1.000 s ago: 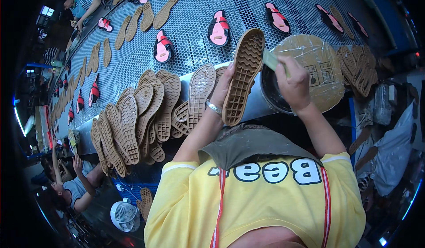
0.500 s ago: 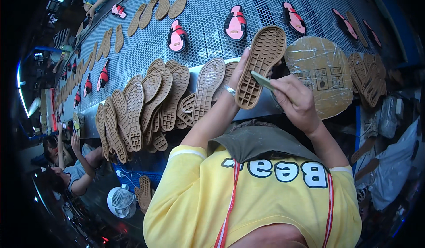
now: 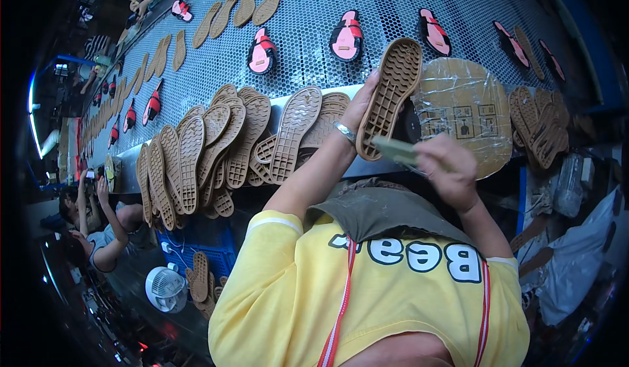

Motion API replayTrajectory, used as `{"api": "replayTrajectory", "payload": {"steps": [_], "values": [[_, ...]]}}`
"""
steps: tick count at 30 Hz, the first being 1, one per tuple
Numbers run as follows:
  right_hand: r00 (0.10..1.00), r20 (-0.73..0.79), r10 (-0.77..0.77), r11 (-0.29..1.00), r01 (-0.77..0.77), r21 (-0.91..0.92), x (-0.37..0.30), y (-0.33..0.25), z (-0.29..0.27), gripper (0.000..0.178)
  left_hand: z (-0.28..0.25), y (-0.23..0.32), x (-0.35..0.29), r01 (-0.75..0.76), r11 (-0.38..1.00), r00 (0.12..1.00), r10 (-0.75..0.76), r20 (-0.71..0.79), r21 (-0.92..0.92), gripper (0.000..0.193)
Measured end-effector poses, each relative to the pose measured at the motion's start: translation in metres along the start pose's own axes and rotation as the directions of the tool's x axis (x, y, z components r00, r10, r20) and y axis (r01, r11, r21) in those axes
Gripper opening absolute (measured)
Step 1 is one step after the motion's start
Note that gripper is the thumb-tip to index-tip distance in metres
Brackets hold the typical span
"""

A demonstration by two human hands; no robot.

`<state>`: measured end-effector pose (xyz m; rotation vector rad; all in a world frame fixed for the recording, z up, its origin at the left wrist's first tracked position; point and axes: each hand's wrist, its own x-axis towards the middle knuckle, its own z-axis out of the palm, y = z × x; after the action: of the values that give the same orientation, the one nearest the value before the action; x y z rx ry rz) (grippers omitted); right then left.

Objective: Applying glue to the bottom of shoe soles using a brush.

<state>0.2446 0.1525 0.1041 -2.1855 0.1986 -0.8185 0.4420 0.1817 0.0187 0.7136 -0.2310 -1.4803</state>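
Tan rubber sole [image 3: 391,96] stood upright in our left hand [image 3: 362,107], fingers gripping its edge, above the counter [image 3: 367,164] rim. Our right hand [image 3: 449,168] had its fingers closed on a green brush [image 3: 395,149] at the sole's heel. Judging by the stacked soles [image 3: 216,151] beside us, much brushing remained.

Perforated grey conveyor belt [image 3: 308,52], blue crate [image 3: 196,246], small white fan [image 3: 165,288], dim factory floor
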Motion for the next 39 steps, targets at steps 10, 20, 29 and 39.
{"api": "replayTrajectory", "payload": {"steps": [10,20,29,39], "values": [[0.820,-0.353,0.450,0.786,-0.175,0.593,-0.017,0.040,-0.071,0.021,0.018,0.007,0.000,-0.370,0.919,0.911,0.387,0.143,-0.133,0.054],[0.934,-0.066,0.351,0.935,-0.344,0.090,0.008,0.000,-0.013,0.066,0.051,0.022,-0.040,-0.495,0.821,0.798,0.559,0.225,-0.283,0.067],[0.972,-0.142,0.187,0.978,-0.171,0.119,0.017,-0.005,-0.001,0.060,0.042,0.019,-0.063,-0.567,0.823,0.796,0.536,0.282,0.035,0.068],[0.983,-0.154,0.099,0.993,-0.089,0.074,0.018,-0.009,0.016,0.054,0.047,0.004,-0.085,-0.553,0.815,0.831,0.527,0.177,0.170,0.076]]}}
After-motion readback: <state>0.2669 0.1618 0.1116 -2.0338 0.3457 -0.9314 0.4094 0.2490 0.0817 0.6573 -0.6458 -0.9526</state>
